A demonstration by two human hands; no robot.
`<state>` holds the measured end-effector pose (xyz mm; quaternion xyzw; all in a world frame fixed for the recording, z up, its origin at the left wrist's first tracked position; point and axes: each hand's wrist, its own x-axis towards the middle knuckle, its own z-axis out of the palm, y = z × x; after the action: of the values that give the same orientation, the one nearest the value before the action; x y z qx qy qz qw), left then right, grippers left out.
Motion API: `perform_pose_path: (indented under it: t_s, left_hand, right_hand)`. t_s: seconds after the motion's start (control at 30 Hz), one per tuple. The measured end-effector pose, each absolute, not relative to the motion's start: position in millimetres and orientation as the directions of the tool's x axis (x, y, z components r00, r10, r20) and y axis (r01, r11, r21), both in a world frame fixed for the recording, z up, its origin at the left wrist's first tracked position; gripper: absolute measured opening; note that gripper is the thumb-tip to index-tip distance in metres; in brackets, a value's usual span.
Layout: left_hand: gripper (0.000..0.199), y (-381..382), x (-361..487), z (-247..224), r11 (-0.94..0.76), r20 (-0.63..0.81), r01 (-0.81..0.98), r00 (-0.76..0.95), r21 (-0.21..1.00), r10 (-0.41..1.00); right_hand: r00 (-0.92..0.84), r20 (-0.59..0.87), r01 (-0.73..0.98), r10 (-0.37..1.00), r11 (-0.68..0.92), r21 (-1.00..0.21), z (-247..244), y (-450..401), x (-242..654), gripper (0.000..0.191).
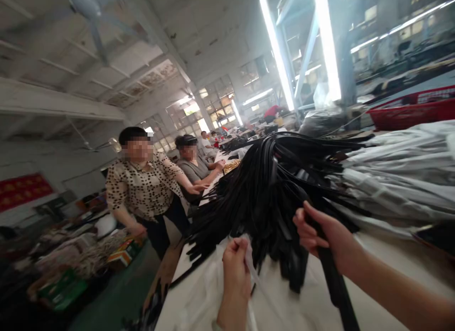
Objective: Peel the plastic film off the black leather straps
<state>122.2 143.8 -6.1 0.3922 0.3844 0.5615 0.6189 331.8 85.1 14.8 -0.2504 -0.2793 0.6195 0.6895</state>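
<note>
1. Right hand [320,234] grips one black strap [333,279], slanting down over the tabletop [387,239].
2. Left hand [236,267] clenched on translucent plastic [221,250].
3. Beyond: large loose heap of black straps [256,188]; seemingly plenty left, finished share unclear.

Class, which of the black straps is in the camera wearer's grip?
The black strap passing through the right hand, reaching the picture's bottom edge; the other black straps lie heaped on the table.
</note>
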Motion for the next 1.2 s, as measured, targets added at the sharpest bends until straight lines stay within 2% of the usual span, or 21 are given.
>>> perform_pose_path:
  t_s: [0.07, 0.1, 0.13, 0.2, 0.27, 0.3, 0.37, 0.4, 0.47, 0.53, 0.6, 0.73, 0.93, 1.2]
  left_hand:
    - [0.052, 137.4, 124.6, -3.6, 0.110, -0.049, -0.345, 0.182, 0.932, 0.982]
    - [0.049, 133.9, 126.3, -2.7, 0.132, -0.056, -0.315, 0.238, 0.940, 0.970]
    - [0.046, 130.7, 128.2, -2.1, 0.152, -0.066, -0.286, 0.290, 0.946, 0.955]
    - [0.039, 125.9, 131.5, -1.4, 0.172, -0.076, -0.238, 0.365, 0.956, 0.928]
    - [0.034, 124.4, 133.5, -0.7, 0.160, -0.065, -0.206, 0.401, 0.965, 0.914]
    - [0.033, 124.8, 134.0, -0.3, 0.142, -0.052, -0.196, 0.407, 0.970, 0.912]
    - [0.034, 127.0, 134.4, 1.0, 0.092, -0.014, -0.175, 0.404, 0.980, 0.915]
    - [0.036, 128.4, 134.4, 1.6, 0.066, 0.004, -0.161, 0.398, 0.985, 0.917]
    - [0.039, 130.4, 134.0, 2.6, 0.020, 0.030, -0.126, 0.386, 0.992, 0.922]
    - [0.039, 131.0, 133.3, 2.7, -0.020, 0.049, -0.081, 0.375, 0.996, 0.926]
    - [0.033, 131.1, 132.8, 1.8, -0.055, 0.062, -0.030, 0.373, 0.998, 0.926]
    - [0.020, 133.4, 133.7, -1.1, -0.104, 0.068, 0.068, 0.406, 0.992, 0.912]
    - [0.013, 132.8, 135.6, -1.5, -0.166, 0.096, 0.113, 0.462, 0.980, 0.882]
    - [0.015, 132.6, 136.0, -1.6, -0.173, 0.089, 0.130, 0.485, 0.976, 0.870]
  right_hand:
    - [0.186, 0.054, -0.821, 0.981, 0.186, -0.540, 18.0, 87.6, 341.6, 0.037]
    - [0.226, 0.049, -0.829, 0.973, 0.219, -0.515, 17.1, 88.8, 341.9, 0.036]
    - [0.237, 0.050, -0.812, 0.970, 0.226, -0.538, 14.9, 89.9, 339.4, 0.034]
    - [0.178, 0.041, -0.712, 0.983, 0.158, -0.685, 8.3, 91.9, 328.4, 0.037]
    - [0.089, -0.002, -0.563, 0.996, 0.049, -0.825, 2.6, 93.5, 316.8, 0.050]
    - [0.049, -0.021, -0.513, 0.999, 0.007, -0.859, 1.0, 94.1, 313.1, 0.058]
    - [-0.015, -0.041, -0.515, 0.999, -0.043, -0.856, 1.0, 94.7, 312.3, 0.068]
    - [-0.041, -0.040, -0.555, 0.998, -0.056, -0.830, 2.1, 94.7, 314.8, 0.066]
    - [-0.058, -0.019, -0.632, 0.998, -0.052, -0.773, 4.9, 94.5, 322.4, 0.051]
    - [-0.012, 0.035, -0.656, 0.999, 0.019, -0.754, 6.2, 94.7, 328.5, 0.040]
    - [0.065, 0.098, -0.643, 0.993, 0.117, -0.757, 5.0, 95.9, 330.2, 0.039]
    - [0.176, 0.116, -0.632, 0.977, 0.203, -0.748, 0.3, 99.3, 324.9, 0.031]
    - [0.166, 0.304, -0.360, 0.938, 0.345, -0.867, -0.7, 96.9, 325.0, 0.031]
    - [0.049, 0.328, -0.169, 0.943, 0.331, -0.928, 0.6, 93.2, 326.1, 0.031]
